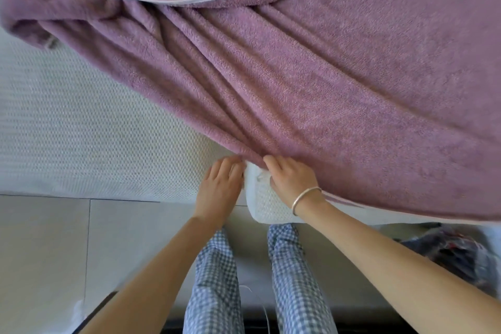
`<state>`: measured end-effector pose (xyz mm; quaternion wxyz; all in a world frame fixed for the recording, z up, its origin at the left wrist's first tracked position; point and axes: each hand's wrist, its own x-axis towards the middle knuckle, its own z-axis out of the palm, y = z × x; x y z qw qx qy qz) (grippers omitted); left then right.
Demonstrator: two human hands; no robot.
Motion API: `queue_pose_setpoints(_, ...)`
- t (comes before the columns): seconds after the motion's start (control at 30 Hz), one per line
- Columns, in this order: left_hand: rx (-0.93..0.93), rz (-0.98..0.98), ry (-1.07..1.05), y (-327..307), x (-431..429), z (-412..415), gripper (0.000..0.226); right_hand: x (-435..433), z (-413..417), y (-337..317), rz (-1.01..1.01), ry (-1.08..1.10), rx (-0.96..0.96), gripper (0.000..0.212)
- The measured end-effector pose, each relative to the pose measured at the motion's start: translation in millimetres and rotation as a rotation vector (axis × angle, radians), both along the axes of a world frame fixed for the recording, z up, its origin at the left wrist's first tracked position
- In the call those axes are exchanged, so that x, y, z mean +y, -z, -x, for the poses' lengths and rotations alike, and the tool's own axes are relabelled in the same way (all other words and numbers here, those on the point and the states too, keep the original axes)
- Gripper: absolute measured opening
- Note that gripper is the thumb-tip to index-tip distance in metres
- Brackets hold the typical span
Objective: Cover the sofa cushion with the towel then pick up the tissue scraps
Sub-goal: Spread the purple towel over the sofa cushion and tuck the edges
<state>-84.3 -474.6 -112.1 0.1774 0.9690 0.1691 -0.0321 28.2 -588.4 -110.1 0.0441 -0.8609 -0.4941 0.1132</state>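
I am looking down at the pale woven, textured sofa cushion (81, 127), and everything here sits relative to it. The mauve fleecy towel (325, 84) with its pale trimmed edge lies across the far and right-hand parts of the cushion in long diagonal folds, while the cushion's left portion is bare. At the cushion's near edge, roughly at its middle, my left hand (221, 184) and my right hand (291, 180), the one with the silver bangle (306, 198) on its wrist, meet at the towel's lowest gathered point. The left fingers (230, 164) are curled together and pressed to the towel's hem, though I cannot tell whether they pinch it or only push against it; the right fingers (271, 161) lie close together, bent over the cushion's corner beside the fabric, and whether they grip cloth is hidden. I judge the covering step to be only partly done. To do it well I would take a firm pinch of the hem with the left hand, draw it leftward along the near edge until the bare part is hidden, and smooth the diagonal folds flat with the right so the towel does not bunch or slide off. No tissue scraps are identifiable; near the cushion's right end a crumpled plastic bag (455, 255) lies on the pale tiled floor (40, 238).
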Motion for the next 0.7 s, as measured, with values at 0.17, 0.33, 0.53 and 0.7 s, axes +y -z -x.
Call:
queue_pose_setpoints(0.17, -0.042, -0.023, 0.006, 7.4, 24.1, -13.1, 0.040, 25.4, 5.9, -1.8, 0.166, 0.071, 0.063, 0.024)
queue_pose_setpoints(0.33, -0.103, -0.164, 0.122, 7.4, 58.4, -20.5, 0.022, 22.5, 19.5, -17.4, 0.067, 0.006, 0.198, 0.026)
queue_pose_setpoints(0.53, -0.108, -0.173, 0.343, -9.4, 93.8, 7.6, 0.017, 26.2, 33.9, -28.2, 0.193, 0.007, 0.143, 0.027)
queue_pose_setpoints(0.7, -0.027, -0.064, 0.398, -16.9, 97.2, 33.0, 0.026, 56.9, 47.0, -27.3, 0.271, 0.015, 0.100, 0.018)
